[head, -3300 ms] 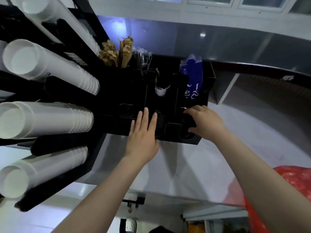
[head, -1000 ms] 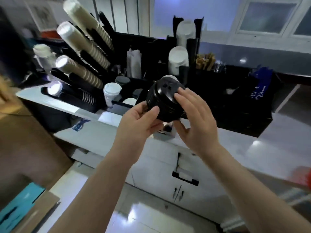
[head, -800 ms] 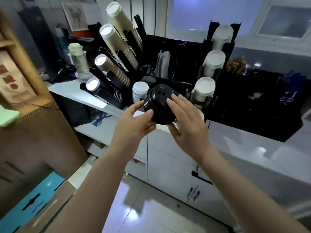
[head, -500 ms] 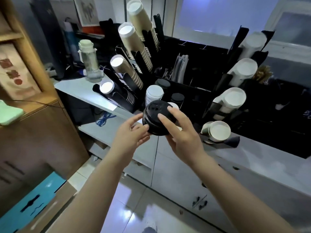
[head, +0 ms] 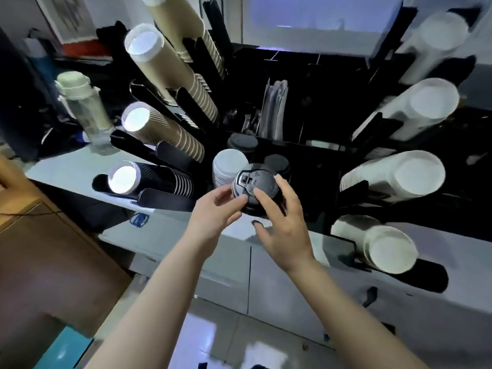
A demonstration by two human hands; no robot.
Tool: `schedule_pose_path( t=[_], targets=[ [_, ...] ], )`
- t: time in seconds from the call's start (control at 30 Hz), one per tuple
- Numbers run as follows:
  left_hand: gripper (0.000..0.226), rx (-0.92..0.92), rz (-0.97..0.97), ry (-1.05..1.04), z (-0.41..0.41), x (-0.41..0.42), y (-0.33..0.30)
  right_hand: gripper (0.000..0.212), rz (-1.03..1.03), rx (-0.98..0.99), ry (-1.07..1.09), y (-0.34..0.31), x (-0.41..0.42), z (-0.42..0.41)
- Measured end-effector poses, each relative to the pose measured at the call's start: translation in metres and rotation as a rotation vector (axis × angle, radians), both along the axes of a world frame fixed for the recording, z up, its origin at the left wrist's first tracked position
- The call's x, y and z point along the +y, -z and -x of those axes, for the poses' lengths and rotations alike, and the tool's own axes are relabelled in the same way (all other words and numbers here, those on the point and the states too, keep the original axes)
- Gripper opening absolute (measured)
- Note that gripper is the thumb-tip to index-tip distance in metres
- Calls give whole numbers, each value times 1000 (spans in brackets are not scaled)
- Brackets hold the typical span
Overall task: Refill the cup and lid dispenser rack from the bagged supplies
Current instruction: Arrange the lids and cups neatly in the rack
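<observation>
Both hands, left and right, grip a stack of black lids; its lower part is hidden behind fingers, above the counter.

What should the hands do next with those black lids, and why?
Probably lower the stack of black plastic lids straight down into the black rack. The left hand and right hand hold it between them at the front lid slots, beside the white lid stack, where other black lids already sit.
</observation>
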State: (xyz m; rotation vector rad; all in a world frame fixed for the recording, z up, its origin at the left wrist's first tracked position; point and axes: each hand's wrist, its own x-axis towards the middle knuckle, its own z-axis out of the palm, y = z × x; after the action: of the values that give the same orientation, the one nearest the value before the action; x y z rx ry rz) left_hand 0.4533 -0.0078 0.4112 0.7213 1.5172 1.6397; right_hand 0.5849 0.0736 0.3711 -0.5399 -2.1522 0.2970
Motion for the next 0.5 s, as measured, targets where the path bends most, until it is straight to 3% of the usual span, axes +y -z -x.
schedule_pose_path(
  t=[0.1, 0.23, 0.5],
  targets=[
    [25, 8, -5, 68, -2, 26, 5, 46, 29, 34, 150, 2, 8, -4],
    [36, 163, -6, 187, -6, 61, 7, 44, 28, 19, 366, 4, 21, -8],
    [37, 321, -107, 526, -11, 102, 4, 58, 144, -91, 701, 1, 25, -7]
  ],
)
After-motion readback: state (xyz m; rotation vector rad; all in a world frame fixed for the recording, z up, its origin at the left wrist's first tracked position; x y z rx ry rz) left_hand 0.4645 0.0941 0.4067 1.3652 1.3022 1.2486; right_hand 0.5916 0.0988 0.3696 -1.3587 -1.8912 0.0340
